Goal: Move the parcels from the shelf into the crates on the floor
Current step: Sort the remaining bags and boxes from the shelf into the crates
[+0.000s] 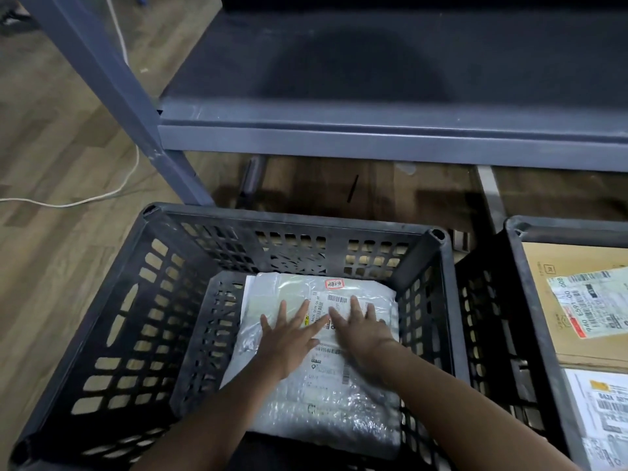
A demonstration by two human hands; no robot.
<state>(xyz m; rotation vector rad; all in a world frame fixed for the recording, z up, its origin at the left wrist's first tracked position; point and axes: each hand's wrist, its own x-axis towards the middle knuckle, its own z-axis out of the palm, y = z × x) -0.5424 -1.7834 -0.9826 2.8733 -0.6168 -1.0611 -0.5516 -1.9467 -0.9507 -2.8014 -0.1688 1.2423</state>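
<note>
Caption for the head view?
Left hand and right hand lie flat on a bubble-wrap parcel in the black crate.

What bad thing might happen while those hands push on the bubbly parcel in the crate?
The left hand and right hand lie flat on the bubble-wrapped parcel; pushing hard might squash what is inside. The shelf edge sits just beyond the crate, so standing up quickly could mean a bumped head.

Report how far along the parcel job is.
Done: the shelf in view bears no parcels, and the right crate holds a box and a labelled parcel. In hand: left hand and right hand press flat on a bubble-wrap parcel lying in the left crate. Left: nothing visible; other shelf levels are out of view.
</note>
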